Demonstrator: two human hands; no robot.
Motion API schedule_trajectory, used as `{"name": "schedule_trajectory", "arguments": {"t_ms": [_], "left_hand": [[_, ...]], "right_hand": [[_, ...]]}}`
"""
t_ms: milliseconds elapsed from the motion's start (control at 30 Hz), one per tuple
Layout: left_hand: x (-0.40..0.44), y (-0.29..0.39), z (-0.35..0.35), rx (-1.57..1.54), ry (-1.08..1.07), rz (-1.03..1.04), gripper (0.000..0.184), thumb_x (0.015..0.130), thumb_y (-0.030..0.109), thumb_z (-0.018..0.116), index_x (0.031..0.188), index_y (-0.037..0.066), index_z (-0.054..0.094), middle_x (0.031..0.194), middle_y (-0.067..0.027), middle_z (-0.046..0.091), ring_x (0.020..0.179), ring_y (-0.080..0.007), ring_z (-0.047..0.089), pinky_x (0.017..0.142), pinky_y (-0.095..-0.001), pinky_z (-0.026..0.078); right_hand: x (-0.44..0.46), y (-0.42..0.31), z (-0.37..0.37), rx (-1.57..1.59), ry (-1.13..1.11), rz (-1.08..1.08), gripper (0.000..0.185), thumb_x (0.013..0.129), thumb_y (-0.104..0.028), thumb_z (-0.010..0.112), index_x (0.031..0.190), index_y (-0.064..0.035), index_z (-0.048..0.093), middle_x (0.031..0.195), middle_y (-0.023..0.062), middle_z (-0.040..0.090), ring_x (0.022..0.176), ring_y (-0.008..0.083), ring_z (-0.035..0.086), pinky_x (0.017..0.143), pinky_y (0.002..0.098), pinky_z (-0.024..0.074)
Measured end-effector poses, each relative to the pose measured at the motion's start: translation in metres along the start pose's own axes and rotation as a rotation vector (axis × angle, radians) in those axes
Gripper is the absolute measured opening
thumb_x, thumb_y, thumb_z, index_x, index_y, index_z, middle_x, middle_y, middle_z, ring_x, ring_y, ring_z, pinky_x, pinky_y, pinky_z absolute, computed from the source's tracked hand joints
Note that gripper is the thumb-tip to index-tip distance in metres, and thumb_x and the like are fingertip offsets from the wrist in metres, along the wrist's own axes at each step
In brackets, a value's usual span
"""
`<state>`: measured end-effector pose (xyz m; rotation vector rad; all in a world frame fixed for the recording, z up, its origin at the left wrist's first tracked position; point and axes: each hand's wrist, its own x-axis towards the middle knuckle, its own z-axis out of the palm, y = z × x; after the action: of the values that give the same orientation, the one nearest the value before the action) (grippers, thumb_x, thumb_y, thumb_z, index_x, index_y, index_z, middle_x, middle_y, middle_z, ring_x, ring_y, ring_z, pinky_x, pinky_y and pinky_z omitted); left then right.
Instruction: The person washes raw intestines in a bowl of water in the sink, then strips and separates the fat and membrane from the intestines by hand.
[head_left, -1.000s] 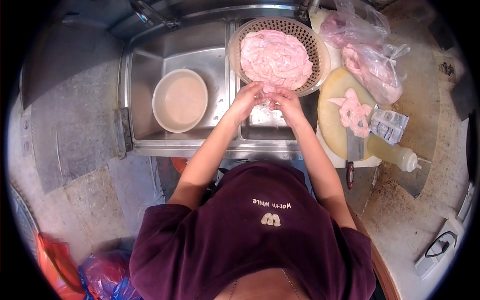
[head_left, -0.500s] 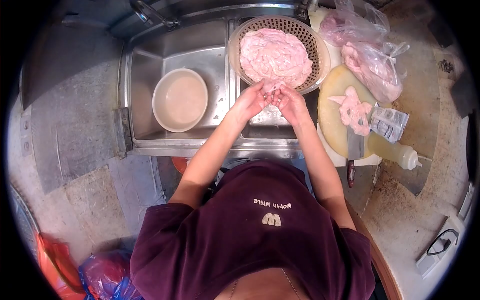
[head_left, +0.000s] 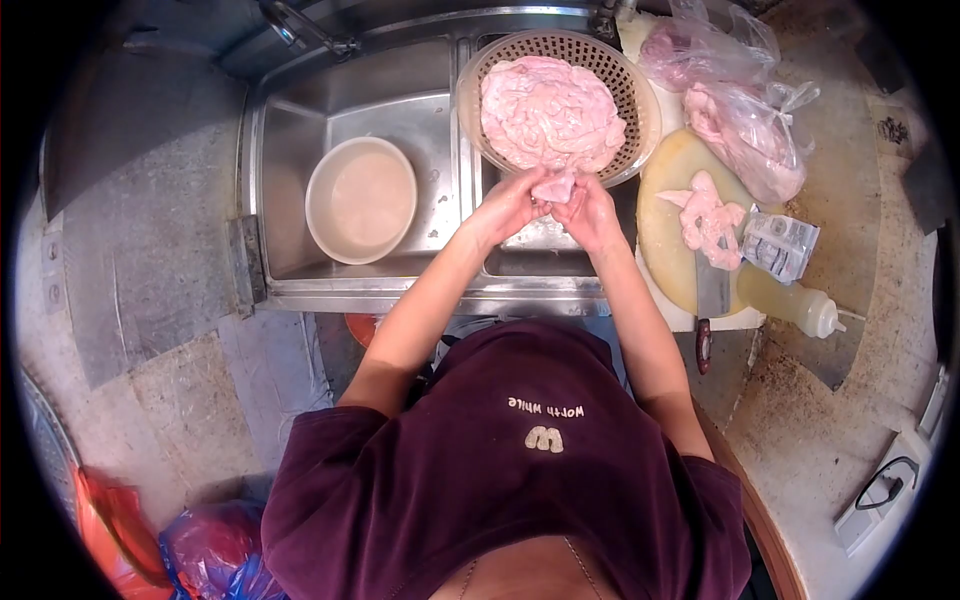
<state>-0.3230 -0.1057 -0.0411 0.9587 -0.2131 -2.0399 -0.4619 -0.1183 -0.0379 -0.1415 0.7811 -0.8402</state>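
Between my two hands is a small piece of pale pink raw meat (head_left: 555, 187), pinched at its sides. My left hand (head_left: 512, 207) grips it from the left and my right hand (head_left: 588, 212) from the right, both with curled fingers. Just beyond them sits a perforated plastic basket (head_left: 636, 95), resting over the right sink basin. A heap of similar raw meat (head_left: 550, 112) fills much of it. The undersides of my fingers are partly hidden.
A round tub of cloudy liquid (head_left: 362, 200) stands in the left sink basin (head_left: 290, 150). To the right, a round cutting board (head_left: 665, 250) carries meat strips (head_left: 708, 215) and a cleaver (head_left: 713, 290). Around it are a squeeze bottle (head_left: 800, 308), a packet (head_left: 780, 245) and bagged meat (head_left: 745, 140).
The small meat piece has turned and now lies bunched higher between my fingertips. My hands have shifted only slightly, with the fingers closer around it.
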Motion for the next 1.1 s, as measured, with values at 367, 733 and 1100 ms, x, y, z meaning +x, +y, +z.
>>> {"name": "schedule_trajectory", "arguments": {"t_ms": [367, 733, 1100], "left_hand": [[0.001, -0.025, -0.027, 0.729, 0.193, 0.169, 0.021, 0.083, 0.009, 0.047, 0.101, 0.000, 0.057, 0.090, -0.0058, 0.059, 0.081, -0.0114, 0.055, 0.071, -0.0246, 0.044], [-0.015, -0.024, -0.012, 0.518, -0.123, 0.113, 0.029, 0.087, 0.025, 0.049, 0.109, 0.008, 0.054, 0.094, 0.0023, 0.056, 0.089, -0.0065, 0.049, 0.073, -0.0222, 0.040], [-0.004, -0.040, -0.035, -0.054, -0.289, -0.235, 0.027, 0.086, 0.024, 0.045, 0.108, 0.009, 0.049, 0.080, 0.0014, 0.054, 0.061, -0.0070, 0.046, 0.054, -0.0202, 0.038]], "right_hand": [[-0.019, 0.029, -0.014, -0.593, -0.088, -0.101, 0.007, 0.082, -0.014, 0.052, 0.079, -0.0071, 0.051, 0.057, -0.0013, 0.045, 0.046, 0.0070, 0.041, 0.041, 0.0207, 0.0327], [-0.015, 0.022, -0.032, -0.311, 0.249, -0.143, 0.010, 0.083, -0.011, 0.048, 0.079, -0.0046, 0.055, 0.066, 0.0045, 0.054, 0.054, 0.0113, 0.050, 0.047, 0.0238, 0.0402], [-0.011, 0.027, -0.035, -0.026, 0.120, -0.185, 0.001, 0.077, -0.002, 0.051, 0.076, -0.0024, 0.052, 0.076, 0.0085, 0.058, 0.073, 0.0172, 0.057, 0.069, 0.0313, 0.0470]]}}
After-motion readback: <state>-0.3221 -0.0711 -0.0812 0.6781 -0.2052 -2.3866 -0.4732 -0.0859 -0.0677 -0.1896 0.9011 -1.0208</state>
